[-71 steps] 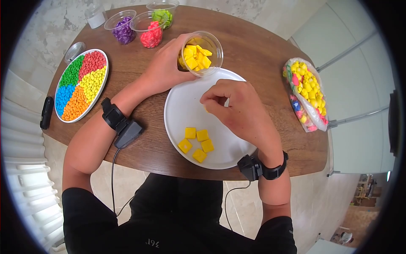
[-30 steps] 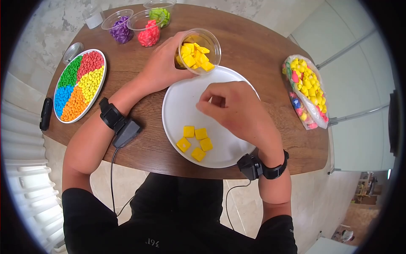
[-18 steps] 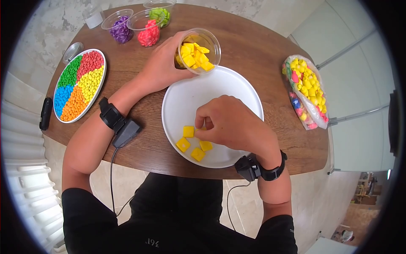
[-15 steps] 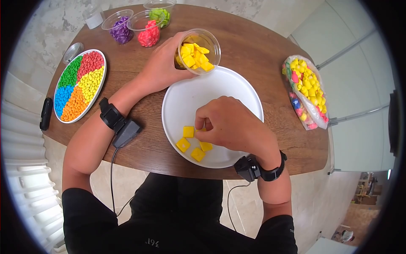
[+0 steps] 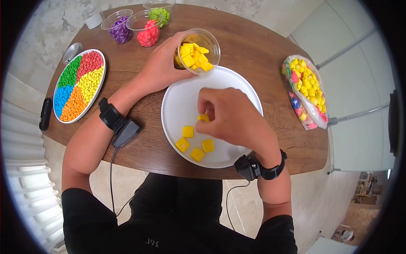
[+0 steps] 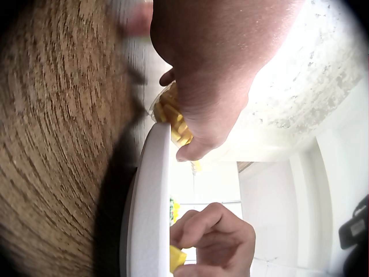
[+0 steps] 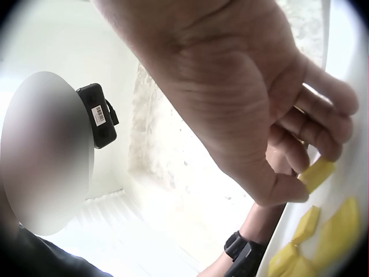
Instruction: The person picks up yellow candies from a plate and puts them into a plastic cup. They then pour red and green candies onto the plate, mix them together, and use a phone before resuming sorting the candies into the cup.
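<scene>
My left hand (image 5: pixel 163 65) grips a clear plastic cup (image 5: pixel 215 59) by its side, tilted over the far rim of a white round plate (image 5: pixel 177 101). Yellow flat square pieces (image 5: pixel 194 55) partly fill it. My right hand (image 5: pixel 234 116) is over the middle of the plate, pinching one yellow square piece (image 5: pixel 204 117) between thumb and index finger. The right wrist view also has this pinched square (image 7: pixel 317 174), its other fingers loosely bent. Several more yellow squares (image 5: pixel 188 131) lie flat on the near left part of the plate, slightly apart from one another.
At left is an oval dish (image 5: pixel 104 80) of small colour-sorted pieces. Clear cups with purple (image 5: pixel 120 33), pink (image 5: pixel 148 36) and green (image 5: pixel 159 17) pieces stand at the back left. A plastic bag (image 5: pixel 306 91) of yellow and pink pieces lies at the right edge.
My right hand dipped to the upper right yellow square on the plate, then rose slightly away with it pinched. The lower right square has shifted a little right. My left hand stays with the cup.
</scene>
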A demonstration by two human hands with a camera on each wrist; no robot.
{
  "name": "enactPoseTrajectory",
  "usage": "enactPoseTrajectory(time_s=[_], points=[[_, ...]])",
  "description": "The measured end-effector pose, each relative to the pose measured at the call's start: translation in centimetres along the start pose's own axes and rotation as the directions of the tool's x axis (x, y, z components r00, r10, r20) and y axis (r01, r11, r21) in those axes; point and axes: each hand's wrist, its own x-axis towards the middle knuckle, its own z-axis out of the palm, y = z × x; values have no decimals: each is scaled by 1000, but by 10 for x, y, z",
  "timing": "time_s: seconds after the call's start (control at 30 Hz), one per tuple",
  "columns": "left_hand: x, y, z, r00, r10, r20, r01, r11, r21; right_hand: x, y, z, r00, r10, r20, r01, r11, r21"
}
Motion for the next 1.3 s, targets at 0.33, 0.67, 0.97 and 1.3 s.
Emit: enactPoseTrajectory(time_s=[0.33, 0.67, 0.97, 1.3], points=[[0, 1, -1, 1000, -11, 8, 11, 1000, 3, -5, 7, -5, 989, 149, 7, -148, 982, -119], [0, -1, 1, 1000, 0, -3, 0, 1000, -11, 6, 7, -3, 823, -50, -565, 173, 971, 166], [1, 3, -1, 1000, -19, 14, 19, 1000, -18, 7, 11, -1, 900, 31, -434, 56, 981, 187], [1, 4, 0, 1000, -9, -21, 8, 1000, -15, 16, 20, 5, 971, 87, -224, -105, 992, -69]])
